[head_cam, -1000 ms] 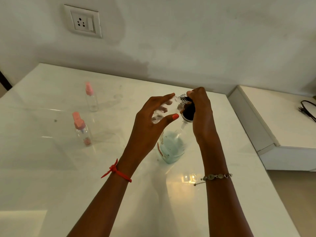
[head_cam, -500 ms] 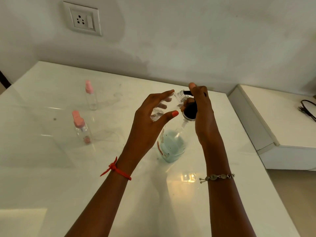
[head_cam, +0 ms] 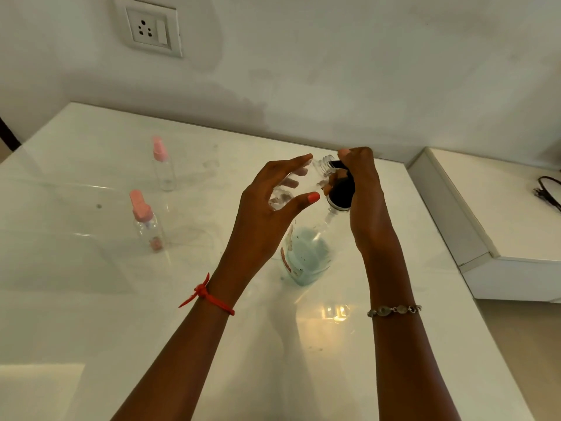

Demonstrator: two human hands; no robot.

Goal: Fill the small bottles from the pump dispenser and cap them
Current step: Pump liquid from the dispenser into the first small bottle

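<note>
My left hand (head_cam: pixel 267 205) holds a small clear uncapped bottle (head_cam: pixel 303 183), tilted so its threaded mouth touches the black nozzle of the pump dispenser. My right hand (head_cam: pixel 367 202) is wrapped over the black pump head (head_cam: pixel 341 192). Below the hands, the clear dispenser bottle (head_cam: pixel 306 253) with pale blue liquid stands on the white table (head_cam: pixel 91 299). Two small clear bottles with pink caps stand to the left, one nearer (head_cam: pixel 147 223), one farther back (head_cam: pixel 162 165). The pump's top is hidden by my fingers.
A white wall with a power socket (head_cam: pixel 150 28) rises behind the table. To the right, a lower white cabinet (head_cam: pixel 501 214) carries a black cable (head_cam: pixel 549 192). The table's right edge runs close to my right forearm.
My right hand has risen slightly on the pump head since a second ago. The small bottle stays at the nozzle in my left hand. Both pink-capped bottles are unmoved.
</note>
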